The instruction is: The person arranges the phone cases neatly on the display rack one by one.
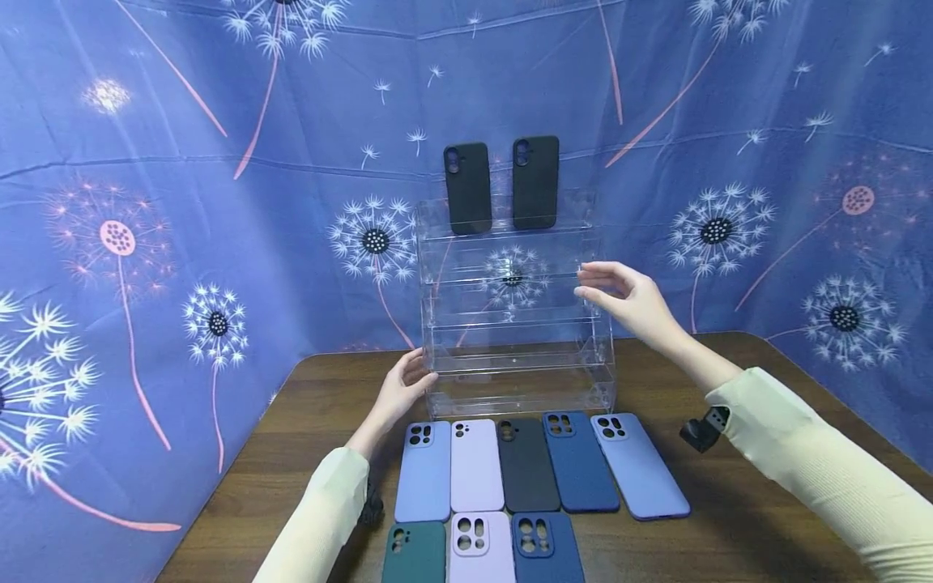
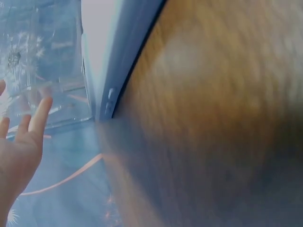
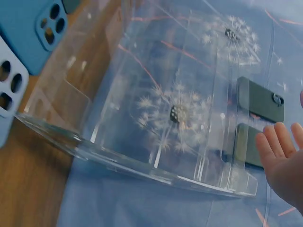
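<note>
A clear tiered display rack (image 1: 513, 360) stands upright on the table. Two black phone cases (image 1: 468, 190) (image 1: 535, 182) lean side by side on its top tier. At the rack's lower left side is my left hand (image 1: 399, 389), its fingers loosely bent; whether they touch the plastic I cannot tell. Beside the right edge, at mid height, my right hand (image 1: 630, 300) has its fingers stretched toward the rack and nothing in it. In the right wrist view, the right hand's fingers (image 3: 274, 142) appear straight. A light blue case (image 1: 424, 474) lies just in front of the left hand.
More cases lie in two rows before the rack: lilac (image 1: 477, 465), black (image 1: 528, 470), dark blue (image 1: 581, 465), periwinkle (image 1: 641, 470), green (image 1: 414, 555), another lilac (image 1: 481, 559) and another dark blue (image 1: 548, 551). Behind hangs a blue dandelion-print cloth (image 1: 291, 121). The table (image 1: 277, 453) is wooden.
</note>
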{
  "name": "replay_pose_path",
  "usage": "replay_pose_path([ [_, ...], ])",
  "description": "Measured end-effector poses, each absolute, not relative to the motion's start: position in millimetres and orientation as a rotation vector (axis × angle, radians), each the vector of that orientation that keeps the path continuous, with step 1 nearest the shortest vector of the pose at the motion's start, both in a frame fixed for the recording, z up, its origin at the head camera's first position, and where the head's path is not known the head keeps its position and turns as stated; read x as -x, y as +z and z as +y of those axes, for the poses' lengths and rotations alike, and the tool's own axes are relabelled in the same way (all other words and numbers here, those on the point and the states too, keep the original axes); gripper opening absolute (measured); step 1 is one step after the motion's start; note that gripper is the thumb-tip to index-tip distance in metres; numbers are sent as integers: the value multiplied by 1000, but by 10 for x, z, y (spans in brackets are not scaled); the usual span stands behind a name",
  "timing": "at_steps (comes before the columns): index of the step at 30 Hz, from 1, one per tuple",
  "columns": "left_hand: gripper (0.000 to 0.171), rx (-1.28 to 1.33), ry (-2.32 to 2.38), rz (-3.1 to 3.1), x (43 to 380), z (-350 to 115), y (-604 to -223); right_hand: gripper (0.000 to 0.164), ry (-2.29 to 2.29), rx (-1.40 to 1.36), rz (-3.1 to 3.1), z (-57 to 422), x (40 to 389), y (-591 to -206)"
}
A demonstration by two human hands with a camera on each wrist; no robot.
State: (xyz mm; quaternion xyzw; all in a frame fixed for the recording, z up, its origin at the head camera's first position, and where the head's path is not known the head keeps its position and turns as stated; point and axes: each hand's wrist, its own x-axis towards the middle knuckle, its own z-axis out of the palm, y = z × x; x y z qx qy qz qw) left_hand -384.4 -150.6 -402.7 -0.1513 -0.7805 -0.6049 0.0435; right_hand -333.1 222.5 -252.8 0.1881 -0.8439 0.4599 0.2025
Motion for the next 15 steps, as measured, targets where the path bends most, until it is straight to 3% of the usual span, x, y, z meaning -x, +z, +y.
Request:
replay_pose_path([
  [15,57,404,-1778,-2356,3871,-1456,-4102,40,1429,-656,-2421,2169,2819,-2805],
])
